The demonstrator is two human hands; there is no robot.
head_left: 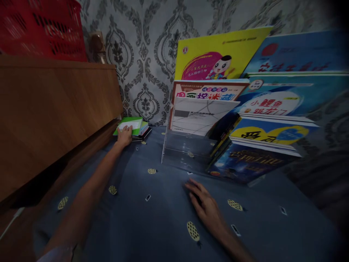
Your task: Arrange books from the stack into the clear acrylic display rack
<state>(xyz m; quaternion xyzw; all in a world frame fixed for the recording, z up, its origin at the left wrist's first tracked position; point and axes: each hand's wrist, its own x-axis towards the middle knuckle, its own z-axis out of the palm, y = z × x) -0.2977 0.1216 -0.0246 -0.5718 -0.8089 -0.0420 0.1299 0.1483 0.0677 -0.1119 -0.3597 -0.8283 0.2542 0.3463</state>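
My left hand (125,136) reaches far forward and rests on a green book (132,121), its fingers lying on the cover. That book tops a small stack of books (145,133) by the wall, next to the wooden cabinet. Hovering or lying near the cloth, my right hand (205,207) has its fingers apart and nothing in them; whether it touches the cloth I cannot tell. Beyond it stands a clear book rack (177,154) with books in tiers. A white-covered book (201,114) stands at its left front, and a dark blue book (245,162) at its right front.
A blue cloth (136,225) with pineapple prints covers the surface. The wooden cabinet (60,109) borders the left, with a red basket (40,32) on top. Behind is a patterned wall (144,54). A yellow book (201,47) rises at the rack's back.
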